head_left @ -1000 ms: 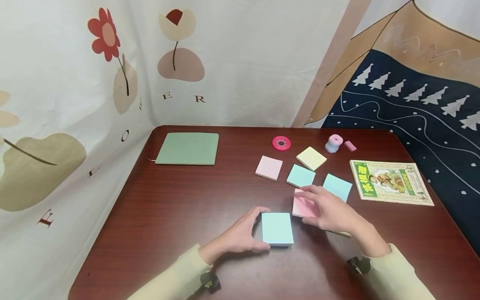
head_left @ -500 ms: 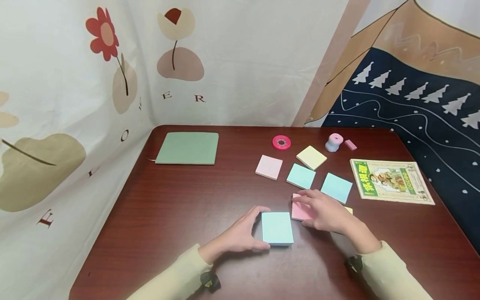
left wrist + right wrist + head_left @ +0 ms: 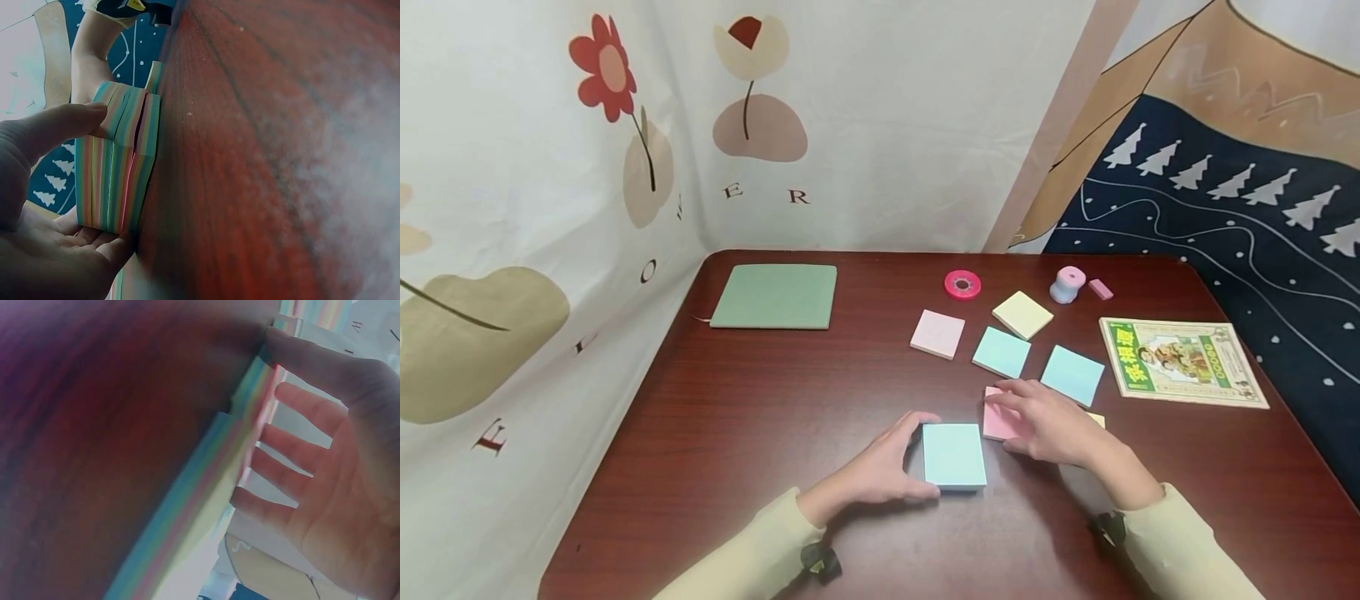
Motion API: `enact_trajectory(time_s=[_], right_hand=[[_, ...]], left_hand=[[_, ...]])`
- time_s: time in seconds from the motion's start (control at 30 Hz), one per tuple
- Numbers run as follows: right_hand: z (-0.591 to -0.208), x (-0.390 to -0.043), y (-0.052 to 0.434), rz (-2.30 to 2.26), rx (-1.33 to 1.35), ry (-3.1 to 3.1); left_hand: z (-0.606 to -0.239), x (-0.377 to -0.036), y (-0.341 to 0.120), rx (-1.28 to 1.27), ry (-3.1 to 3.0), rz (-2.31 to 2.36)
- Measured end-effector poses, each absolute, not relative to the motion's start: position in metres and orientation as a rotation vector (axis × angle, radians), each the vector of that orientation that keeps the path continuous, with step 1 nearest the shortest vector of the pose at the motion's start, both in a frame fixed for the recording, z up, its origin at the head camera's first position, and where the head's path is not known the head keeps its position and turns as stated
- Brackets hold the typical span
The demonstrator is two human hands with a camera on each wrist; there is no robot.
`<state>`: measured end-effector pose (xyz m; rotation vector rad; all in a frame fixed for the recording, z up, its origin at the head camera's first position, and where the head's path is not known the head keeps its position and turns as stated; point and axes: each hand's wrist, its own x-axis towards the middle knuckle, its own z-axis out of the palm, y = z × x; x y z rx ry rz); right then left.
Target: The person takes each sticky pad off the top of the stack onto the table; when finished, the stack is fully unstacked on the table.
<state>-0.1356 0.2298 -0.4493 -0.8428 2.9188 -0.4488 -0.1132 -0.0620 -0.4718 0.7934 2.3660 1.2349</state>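
The left hand (image 3: 880, 471) gripped a blue sticky-note pad (image 3: 954, 455) at the near middle of the bench (image 3: 760, 417), thumb and fingers (image 3: 56, 128) curled round its edges. Just beside it, the right hand (image 3: 1045, 421) lay on a pink sticky-note pad (image 3: 997, 421), fingers fairly straight, thumb at the pad's edge. The blue pad's layered sheets (image 3: 115, 172) gaped, so a squeeze might have fanned them apart. Farther back lay 4 more pads (image 3: 1002, 352); a sweep could have scattered them.
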Motion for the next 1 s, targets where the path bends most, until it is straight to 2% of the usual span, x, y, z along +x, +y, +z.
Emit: enact_trajectory(time_s=[0.23,0.53,0.77,1.0], right_hand=[[-0.432,-0.132,0.227,-0.483,-0.837,2.903],[-0.407,-0.118,0.199,-0.633,-1.087,2.845],[-0.417,-0.105,0.174,-0.543,-1.217,2.778],[-0.430,-0.102,0.165,-0.506,-1.214,2.764]], left_hand=[[-0.472,-0.113,-0.061,0.784,2.365,1.234],[-0.472,-0.115,-0.061,0.814,2.371,1.201],[-0.471,-0.115,-0.062,0.888,2.424,1.105],[-0.469,-0.113,-0.060,0.934,2.487,1.055]])
